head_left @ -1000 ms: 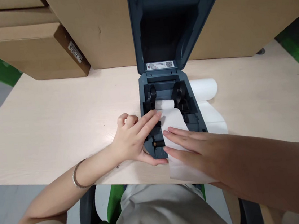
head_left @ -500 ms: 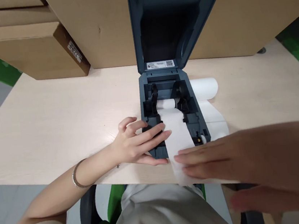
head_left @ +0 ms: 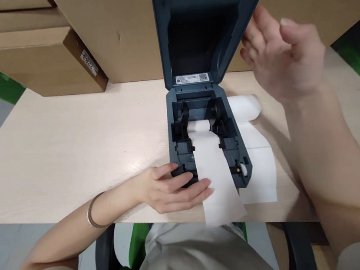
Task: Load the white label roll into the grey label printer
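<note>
A dark blue label printer (head_left: 240, 162) sits open on the wooden table (head_left: 70, 148), its lid (head_left: 199, 23) raised upright. A small white paper roll (head_left: 198, 126) lies in the holder, and its white strip (head_left: 218, 178) runs forward over the front edge. My left hand (head_left: 170, 191) rests at the printer's front left corner, fingers stretched out flat and touching the strip's left edge. My right hand (head_left: 283, 54) is raised in the air beside the lid's right edge, fingers loosely spread, holding nothing.
A second white roll (head_left: 245, 107) lies partly unrolled on the table right of the printer. Cardboard boxes (head_left: 39, 60) stand along the back of the table. My lap and a green and grey chair (head_left: 116, 261) are below the table's near edge.
My right hand left the paper strip and rose up to the lid's right side. My left hand slid toward me along the printer's left front, from the roll area to the strip's edge.
</note>
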Demonstrator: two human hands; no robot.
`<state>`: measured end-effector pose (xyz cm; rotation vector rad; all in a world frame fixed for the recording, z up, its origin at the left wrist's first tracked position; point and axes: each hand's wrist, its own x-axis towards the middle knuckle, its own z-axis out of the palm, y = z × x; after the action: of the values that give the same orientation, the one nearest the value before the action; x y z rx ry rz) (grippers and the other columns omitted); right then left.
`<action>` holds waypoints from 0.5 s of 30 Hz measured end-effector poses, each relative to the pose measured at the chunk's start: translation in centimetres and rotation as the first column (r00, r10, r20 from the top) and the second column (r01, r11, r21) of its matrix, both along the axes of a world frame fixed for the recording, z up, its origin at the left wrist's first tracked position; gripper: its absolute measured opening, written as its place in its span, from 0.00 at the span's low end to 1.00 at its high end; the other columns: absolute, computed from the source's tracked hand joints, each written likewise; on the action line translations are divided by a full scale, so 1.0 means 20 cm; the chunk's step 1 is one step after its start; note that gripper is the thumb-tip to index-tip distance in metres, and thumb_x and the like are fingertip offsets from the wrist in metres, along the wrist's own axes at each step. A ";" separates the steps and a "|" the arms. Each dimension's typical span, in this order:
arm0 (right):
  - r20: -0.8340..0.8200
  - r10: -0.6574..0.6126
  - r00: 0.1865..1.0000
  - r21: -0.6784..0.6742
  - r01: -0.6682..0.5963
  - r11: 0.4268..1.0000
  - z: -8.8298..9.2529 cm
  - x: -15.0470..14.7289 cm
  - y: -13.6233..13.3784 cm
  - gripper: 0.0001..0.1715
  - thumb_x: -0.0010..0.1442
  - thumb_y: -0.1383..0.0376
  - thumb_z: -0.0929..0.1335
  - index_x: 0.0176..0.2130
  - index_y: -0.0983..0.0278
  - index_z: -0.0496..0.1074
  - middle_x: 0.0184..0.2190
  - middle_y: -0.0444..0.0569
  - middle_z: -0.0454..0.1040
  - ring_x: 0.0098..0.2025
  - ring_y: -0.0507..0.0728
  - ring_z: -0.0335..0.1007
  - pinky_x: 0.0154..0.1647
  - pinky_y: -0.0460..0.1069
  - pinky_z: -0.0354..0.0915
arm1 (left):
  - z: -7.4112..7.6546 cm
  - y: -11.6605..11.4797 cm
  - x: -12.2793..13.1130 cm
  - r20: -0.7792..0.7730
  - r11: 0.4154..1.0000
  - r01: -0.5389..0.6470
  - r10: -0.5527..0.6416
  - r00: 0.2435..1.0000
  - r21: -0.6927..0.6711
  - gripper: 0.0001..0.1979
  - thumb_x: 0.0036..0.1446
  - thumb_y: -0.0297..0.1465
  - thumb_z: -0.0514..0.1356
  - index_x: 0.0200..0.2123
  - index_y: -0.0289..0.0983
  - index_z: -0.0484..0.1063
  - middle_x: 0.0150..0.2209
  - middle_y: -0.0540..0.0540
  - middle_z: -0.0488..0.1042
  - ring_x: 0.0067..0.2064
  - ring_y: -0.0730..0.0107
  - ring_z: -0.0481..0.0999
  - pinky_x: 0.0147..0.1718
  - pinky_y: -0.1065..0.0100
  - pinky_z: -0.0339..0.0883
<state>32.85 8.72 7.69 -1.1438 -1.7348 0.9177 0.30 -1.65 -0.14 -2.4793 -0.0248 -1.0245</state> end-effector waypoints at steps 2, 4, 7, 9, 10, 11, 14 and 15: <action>-0.095 0.127 0.987 0.025 -0.125 0.992 0.00 -0.04 -0.02 0.49 0.68 0.47 0.56 0.80 0.61 0.46 0.83 0.41 0.41 0.84 0.55 0.40 0.85 0.55 0.43 | 0.00 -0.01 0.00 -0.007 0.999 0.012 -0.012 1.000 0.030 0.06 0.62 0.38 0.72 0.43 0.58 0.86 0.54 0.68 0.85 0.47 0.73 0.75 0.43 0.70 0.72; -0.162 0.192 0.968 0.053 -0.186 0.981 0.00 -0.05 -0.03 0.48 0.70 0.46 0.54 0.80 0.60 0.47 0.82 0.39 0.44 0.84 0.53 0.42 0.85 0.54 0.41 | -0.01 -0.01 0.00 0.014 0.998 0.025 -0.025 1.000 0.055 0.05 0.62 0.40 0.73 0.41 0.58 0.86 0.54 0.67 0.85 0.47 0.72 0.75 0.43 0.70 0.72; -0.206 0.184 0.961 0.033 -0.181 0.983 0.00 -0.06 -0.05 0.44 0.71 0.48 0.49 0.79 0.57 0.52 0.81 0.35 0.50 0.83 0.51 0.43 0.85 0.52 0.43 | -0.02 0.00 0.01 0.045 0.996 0.037 -0.041 0.998 0.083 0.03 0.62 0.40 0.73 0.40 0.56 0.85 0.54 0.63 0.85 0.49 0.69 0.75 0.44 0.69 0.73; -0.198 0.143 0.970 0.039 -0.138 0.990 0.01 -0.09 -0.07 0.45 0.72 0.46 0.47 0.77 0.55 0.58 0.79 0.35 0.56 0.81 0.54 0.51 0.84 0.52 0.46 | -0.01 0.01 0.01 0.059 0.995 0.036 -0.042 0.997 0.097 0.03 0.64 0.39 0.71 0.41 0.55 0.85 0.54 0.62 0.85 0.49 0.69 0.75 0.45 0.69 0.73; -0.203 0.102 0.974 0.054 -0.093 0.994 0.02 -0.11 -0.09 0.45 0.72 0.45 0.47 0.76 0.55 0.62 0.77 0.37 0.60 0.79 0.56 0.56 0.83 0.54 0.48 | -0.02 0.01 0.01 0.064 0.994 0.035 -0.042 0.997 0.105 0.03 0.65 0.39 0.71 0.41 0.55 0.85 0.54 0.62 0.85 0.49 0.69 0.75 0.44 0.70 0.73; -0.220 0.052 0.974 0.066 -0.038 0.997 0.03 -0.14 -0.10 0.46 0.73 0.43 0.46 0.73 0.56 0.67 0.75 0.41 0.64 0.76 0.59 0.60 0.83 0.56 0.49 | -0.02 0.01 0.02 0.066 0.993 0.034 -0.042 0.997 0.116 0.03 0.65 0.39 0.70 0.41 0.55 0.85 0.53 0.61 0.85 0.48 0.70 0.75 0.44 0.70 0.73; -0.322 -0.100 0.941 0.091 0.136 0.987 0.05 -0.19 -0.15 0.48 0.74 0.40 0.46 0.62 0.59 0.78 0.67 0.49 0.74 0.71 0.65 0.66 0.81 0.62 0.52 | -0.06 -0.01 0.00 0.068 0.987 0.074 -0.084 0.994 0.140 0.03 0.64 0.39 0.71 0.41 0.55 0.84 0.53 0.60 0.84 0.46 0.70 0.75 0.42 0.71 0.72; -0.328 -0.117 0.937 0.105 0.160 0.982 0.06 -0.20 -0.16 0.44 0.74 0.40 0.48 0.61 0.58 0.78 0.66 0.49 0.75 0.72 0.66 0.65 0.81 0.63 0.54 | -0.09 -0.02 -0.01 0.057 0.996 0.051 -0.056 0.997 0.079 0.05 0.63 0.40 0.72 0.43 0.55 0.84 0.53 0.60 0.84 0.45 0.71 0.75 0.41 0.71 0.72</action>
<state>28.92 5.54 8.88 -0.9583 -1.4093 0.8387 0.08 -1.96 -2.02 -2.3915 0.0621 -1.0999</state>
